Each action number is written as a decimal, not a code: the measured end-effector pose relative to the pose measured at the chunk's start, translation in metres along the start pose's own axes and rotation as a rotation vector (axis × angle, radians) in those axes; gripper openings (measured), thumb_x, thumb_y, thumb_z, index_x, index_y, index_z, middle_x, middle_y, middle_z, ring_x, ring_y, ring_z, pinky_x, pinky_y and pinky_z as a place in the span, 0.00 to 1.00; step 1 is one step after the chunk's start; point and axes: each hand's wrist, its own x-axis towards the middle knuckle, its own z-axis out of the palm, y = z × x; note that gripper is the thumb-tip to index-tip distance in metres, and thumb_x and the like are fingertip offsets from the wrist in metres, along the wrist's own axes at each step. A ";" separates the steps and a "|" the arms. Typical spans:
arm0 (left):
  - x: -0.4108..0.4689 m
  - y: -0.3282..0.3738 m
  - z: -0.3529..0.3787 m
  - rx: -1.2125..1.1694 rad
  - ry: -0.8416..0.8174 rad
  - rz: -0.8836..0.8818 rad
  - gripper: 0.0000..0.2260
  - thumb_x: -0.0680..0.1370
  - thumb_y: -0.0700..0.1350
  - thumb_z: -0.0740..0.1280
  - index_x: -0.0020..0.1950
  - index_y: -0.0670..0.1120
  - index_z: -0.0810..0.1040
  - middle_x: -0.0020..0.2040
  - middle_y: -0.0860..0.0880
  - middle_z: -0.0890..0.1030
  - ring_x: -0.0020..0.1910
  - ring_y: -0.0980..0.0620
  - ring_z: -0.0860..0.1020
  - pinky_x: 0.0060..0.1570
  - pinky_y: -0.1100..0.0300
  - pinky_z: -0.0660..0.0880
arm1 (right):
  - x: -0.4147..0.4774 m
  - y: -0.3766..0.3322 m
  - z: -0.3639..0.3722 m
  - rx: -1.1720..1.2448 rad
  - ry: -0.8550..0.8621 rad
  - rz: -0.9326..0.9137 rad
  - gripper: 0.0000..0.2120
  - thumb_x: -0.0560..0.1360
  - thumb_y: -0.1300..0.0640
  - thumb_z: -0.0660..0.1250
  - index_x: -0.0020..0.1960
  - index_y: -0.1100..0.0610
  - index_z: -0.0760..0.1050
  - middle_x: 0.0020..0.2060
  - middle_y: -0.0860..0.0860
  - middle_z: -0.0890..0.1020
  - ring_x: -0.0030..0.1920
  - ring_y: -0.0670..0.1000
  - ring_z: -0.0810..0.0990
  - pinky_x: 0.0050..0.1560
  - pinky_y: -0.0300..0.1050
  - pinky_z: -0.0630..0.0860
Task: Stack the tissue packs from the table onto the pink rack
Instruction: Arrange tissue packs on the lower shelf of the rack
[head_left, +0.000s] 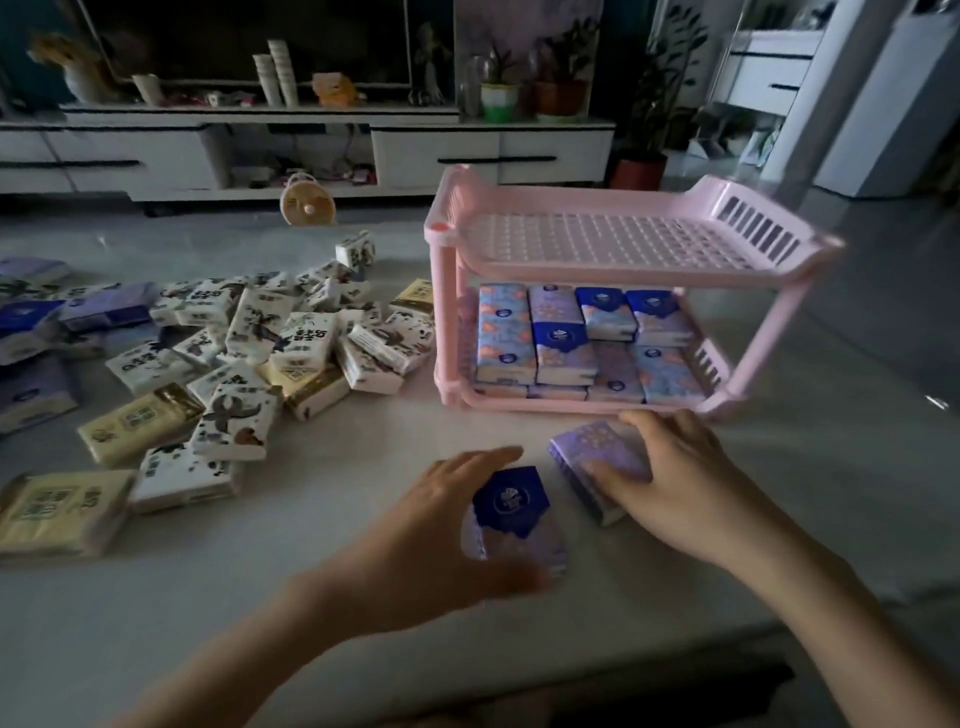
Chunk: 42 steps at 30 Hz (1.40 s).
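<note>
Left hand: the left hand (431, 530) grips the blue pack (511, 501), fingers over its far edge and thumb at the near one; that end is blurred.
Right hand: the right hand (670, 483) grips the purple pack (592, 452), thumb on its top face and fingers curled over the far end.
Where: both packs are just in front of the rack (571, 273), low over the tabletop (208, 597); I cannot tell whether they are touching it or lifted.
Step, as judged: carrying these two packs to the rack. The bottom shelf looks full, so the top shelf is the likely spot.
Doing it well: clear the raised front rim, lay each pack flat, start at a back corner, and butt the second against the first. The wrap looks soft, so keep the squeeze light.
Count, hands: two packs, one each.
Count, rack: two shelves. About eight pack tops show on the bottom shelf, with a layer edge-on beneath them; total unclear.
Count, left of rack: roughly twenty white packs (306, 343) in a loose heap, at least four yellow packs (140, 423), and several blurred violet packs (104, 306) farthest out.
</note>
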 end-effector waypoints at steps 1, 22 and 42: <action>-0.002 -0.002 0.003 0.080 -0.034 0.006 0.44 0.60 0.69 0.66 0.72 0.61 0.54 0.61 0.68 0.58 0.63 0.67 0.59 0.63 0.73 0.58 | -0.001 0.002 -0.001 -0.005 -0.024 -0.025 0.33 0.71 0.37 0.62 0.71 0.50 0.57 0.68 0.52 0.62 0.68 0.53 0.62 0.64 0.47 0.65; 0.160 0.049 0.027 0.052 0.390 0.213 0.33 0.69 0.62 0.67 0.70 0.50 0.63 0.68 0.50 0.68 0.66 0.50 0.65 0.67 0.54 0.59 | 0.017 0.018 -0.011 -0.096 0.544 0.224 0.20 0.71 0.46 0.66 0.59 0.55 0.70 0.49 0.55 0.74 0.40 0.58 0.80 0.31 0.44 0.67; 0.152 0.032 0.036 0.504 0.176 0.037 0.27 0.78 0.61 0.53 0.75 0.55 0.53 0.77 0.50 0.49 0.75 0.50 0.46 0.71 0.39 0.39 | 0.029 0.035 0.000 -0.160 0.451 0.123 0.18 0.73 0.68 0.62 0.62 0.59 0.71 0.66 0.55 0.68 0.49 0.58 0.80 0.38 0.49 0.77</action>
